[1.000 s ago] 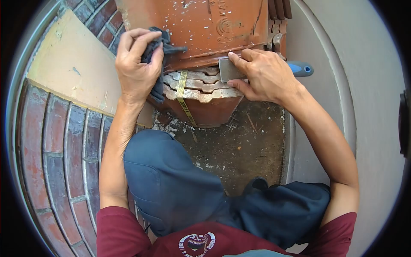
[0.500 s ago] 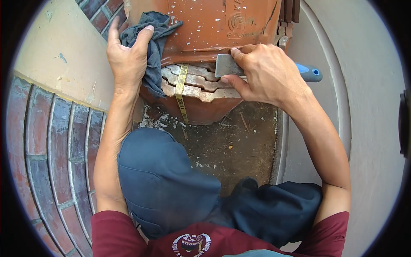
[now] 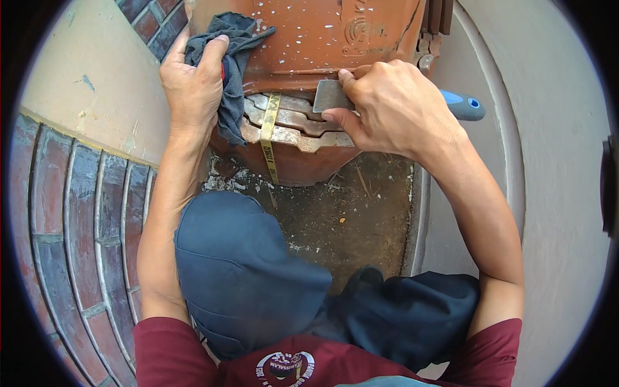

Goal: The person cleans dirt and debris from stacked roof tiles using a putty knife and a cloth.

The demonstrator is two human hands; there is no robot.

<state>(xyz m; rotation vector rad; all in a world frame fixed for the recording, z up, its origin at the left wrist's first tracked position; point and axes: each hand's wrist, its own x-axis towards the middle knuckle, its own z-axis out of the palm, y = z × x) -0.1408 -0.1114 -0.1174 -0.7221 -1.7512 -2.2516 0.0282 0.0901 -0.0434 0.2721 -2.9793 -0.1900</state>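
My left hand (image 3: 193, 80) grips a dark grey cloth (image 3: 235, 58) at the left edge of an orange roof tile (image 3: 303, 39). Something red shows between the cloth and my palm. In my right hand (image 3: 400, 106) is a scraper with a flat metal blade (image 3: 331, 97); its blue and grey handle (image 3: 465, 106) sticks out to the right behind the hand. The blade lies near the tile's lower edge, above a stack of tiles (image 3: 300, 122) seen end-on. A yellow printed strap (image 3: 269, 126) runs round that stack.
A brick-patterned wall (image 3: 84, 213) and a cream surface (image 3: 97, 84) are on the left. A pale grey curved wall (image 3: 554, 129) rises on the right. Between them the dirty floor (image 3: 348, 219) carries white flakes. My bent knees are below.
My right hand and the scraper have shifted slightly left along the tile's lower edge. My left hand stays on the cloth, nearly in the same place.
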